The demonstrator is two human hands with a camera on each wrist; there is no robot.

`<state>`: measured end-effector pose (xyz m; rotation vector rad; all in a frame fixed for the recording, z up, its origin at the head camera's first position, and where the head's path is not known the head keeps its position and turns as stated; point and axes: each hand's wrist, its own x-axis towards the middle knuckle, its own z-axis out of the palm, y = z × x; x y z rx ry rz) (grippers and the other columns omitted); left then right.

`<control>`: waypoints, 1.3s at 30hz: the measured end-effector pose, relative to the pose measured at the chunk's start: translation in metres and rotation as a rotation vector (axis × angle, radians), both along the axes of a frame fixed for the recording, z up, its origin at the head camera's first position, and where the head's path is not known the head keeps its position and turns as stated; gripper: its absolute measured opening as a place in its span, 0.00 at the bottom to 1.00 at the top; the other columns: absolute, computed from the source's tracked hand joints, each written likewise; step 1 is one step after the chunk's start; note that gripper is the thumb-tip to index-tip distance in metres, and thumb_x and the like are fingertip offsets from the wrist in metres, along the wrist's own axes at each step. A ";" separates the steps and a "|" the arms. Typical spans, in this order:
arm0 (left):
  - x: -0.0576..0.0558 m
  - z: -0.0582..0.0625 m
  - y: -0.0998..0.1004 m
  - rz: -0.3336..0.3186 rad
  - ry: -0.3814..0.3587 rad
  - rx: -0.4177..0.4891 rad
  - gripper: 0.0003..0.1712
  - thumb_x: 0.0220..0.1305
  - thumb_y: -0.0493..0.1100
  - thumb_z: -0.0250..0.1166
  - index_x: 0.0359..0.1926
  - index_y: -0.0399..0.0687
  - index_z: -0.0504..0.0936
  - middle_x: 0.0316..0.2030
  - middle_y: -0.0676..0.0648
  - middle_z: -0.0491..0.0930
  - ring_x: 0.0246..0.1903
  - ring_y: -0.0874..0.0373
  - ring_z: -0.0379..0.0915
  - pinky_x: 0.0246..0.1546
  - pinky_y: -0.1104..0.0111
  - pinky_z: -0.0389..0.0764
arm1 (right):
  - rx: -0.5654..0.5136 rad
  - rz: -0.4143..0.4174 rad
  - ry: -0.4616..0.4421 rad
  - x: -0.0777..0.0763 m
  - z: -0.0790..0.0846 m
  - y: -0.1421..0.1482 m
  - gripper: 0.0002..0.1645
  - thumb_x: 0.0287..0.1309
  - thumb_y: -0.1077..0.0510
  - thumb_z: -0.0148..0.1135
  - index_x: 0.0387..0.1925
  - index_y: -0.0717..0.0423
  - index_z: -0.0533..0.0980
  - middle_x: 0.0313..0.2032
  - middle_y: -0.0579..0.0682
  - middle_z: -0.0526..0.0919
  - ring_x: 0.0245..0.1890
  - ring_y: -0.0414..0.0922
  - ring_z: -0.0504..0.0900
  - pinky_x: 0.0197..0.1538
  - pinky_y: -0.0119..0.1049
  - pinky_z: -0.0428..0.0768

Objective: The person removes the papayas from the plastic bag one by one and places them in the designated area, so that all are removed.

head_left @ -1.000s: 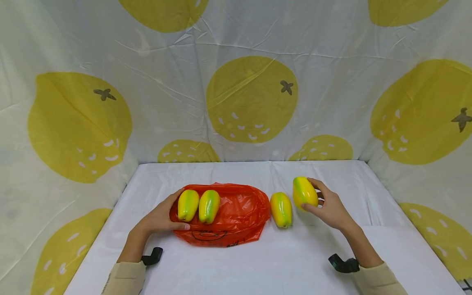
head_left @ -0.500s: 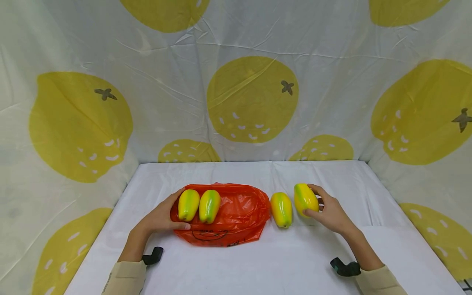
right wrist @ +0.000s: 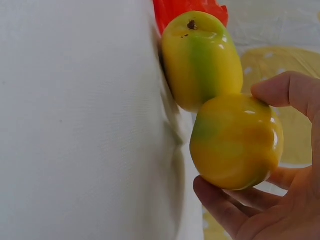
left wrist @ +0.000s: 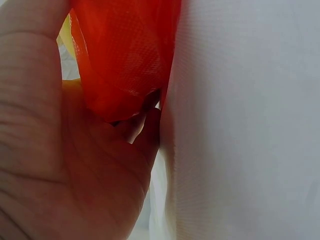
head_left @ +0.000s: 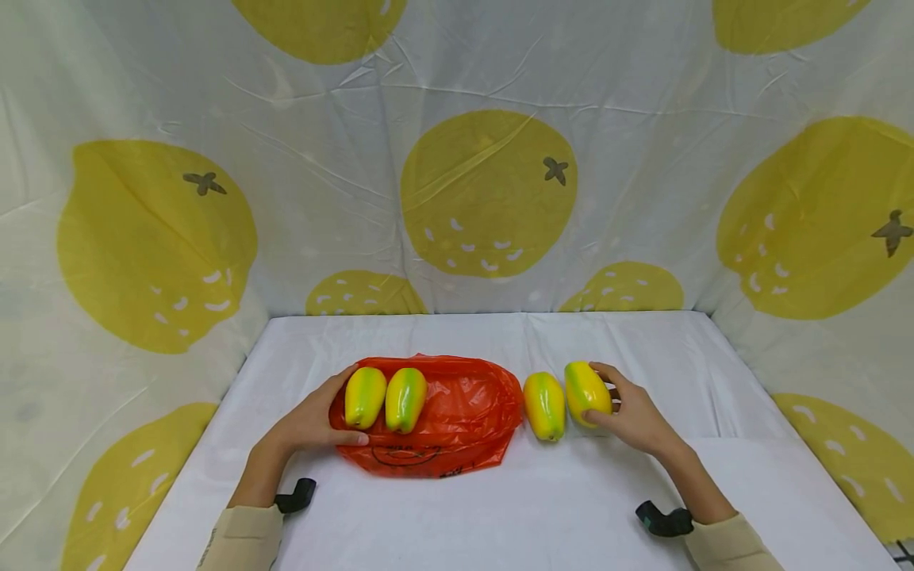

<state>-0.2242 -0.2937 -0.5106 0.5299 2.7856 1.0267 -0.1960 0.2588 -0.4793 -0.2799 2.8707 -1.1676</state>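
Observation:
A red plastic bag (head_left: 467, 396) lies open on the white-covered table, with two glossy yellow-green papayas (head_left: 405, 400) at its left end. My left hand (head_left: 309, 416) holds that end, thumb in front; the fingers behind are mostly hidden. In the left wrist view, the bag's red film (left wrist: 122, 55) sits between thumb and fingers. My right hand (head_left: 638, 414) grips another papaya (head_left: 587, 392) between thumb and fingertips, just right of a papaya (head_left: 544, 406) lying beside the bag. Seen from the right wrist, the held papaya (right wrist: 235, 142) overlaps that neighbouring papaya (right wrist: 202, 62); contact is unclear.
White cloth (head_left: 457, 523) covers the table. Behind and at both sides hang pale curtains (head_left: 321, 198) printed with big yellow lemons. A black wrist-camera mount (head_left: 664, 519) sits on the right wrist, and another mount (head_left: 296, 496) on the left.
My right hand has lowered the papaya toward the table, then shifted it slightly left, close to the papaya beside the bag. The left hand and the bag have stayed put.

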 end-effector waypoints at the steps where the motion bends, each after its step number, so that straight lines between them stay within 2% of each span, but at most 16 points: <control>1: 0.000 0.000 0.000 0.001 0.002 -0.003 0.74 0.42 0.68 0.81 0.82 0.52 0.49 0.75 0.42 0.63 0.71 0.41 0.63 0.68 0.38 0.71 | -0.001 0.001 -0.004 0.000 -0.001 -0.001 0.49 0.59 0.49 0.72 0.76 0.53 0.59 0.70 0.62 0.69 0.57 0.57 0.80 0.58 0.52 0.84; 17: 0.001 0.004 0.001 0.005 0.008 -0.012 0.75 0.42 0.68 0.81 0.82 0.50 0.49 0.76 0.40 0.61 0.72 0.39 0.62 0.68 0.36 0.69 | -0.003 -0.002 -0.035 -0.003 -0.010 -0.008 0.51 0.58 0.45 0.72 0.76 0.51 0.59 0.71 0.61 0.68 0.58 0.56 0.79 0.59 0.52 0.84; 27: 0.002 0.006 -0.003 0.025 0.011 -0.016 0.75 0.43 0.68 0.80 0.82 0.50 0.48 0.76 0.40 0.62 0.72 0.39 0.62 0.66 0.37 0.72 | -0.020 0.030 -0.038 -0.004 -0.010 -0.013 0.52 0.58 0.44 0.73 0.77 0.50 0.58 0.72 0.60 0.68 0.58 0.56 0.79 0.60 0.53 0.84; 34: 0.002 0.004 -0.005 0.024 -0.003 -0.003 0.75 0.41 0.67 0.82 0.82 0.54 0.48 0.76 0.43 0.61 0.72 0.42 0.62 0.66 0.39 0.74 | -0.004 0.034 -0.042 -0.004 -0.013 -0.015 0.53 0.57 0.42 0.74 0.77 0.49 0.57 0.72 0.59 0.68 0.58 0.55 0.80 0.60 0.52 0.84; 39: 0.001 0.008 -0.007 0.024 -0.012 -0.006 0.75 0.41 0.67 0.82 0.82 0.54 0.48 0.76 0.43 0.62 0.72 0.41 0.62 0.64 0.39 0.76 | 0.002 0.042 -0.040 -0.004 -0.012 -0.015 0.55 0.55 0.40 0.75 0.77 0.49 0.58 0.72 0.59 0.68 0.58 0.56 0.80 0.59 0.52 0.84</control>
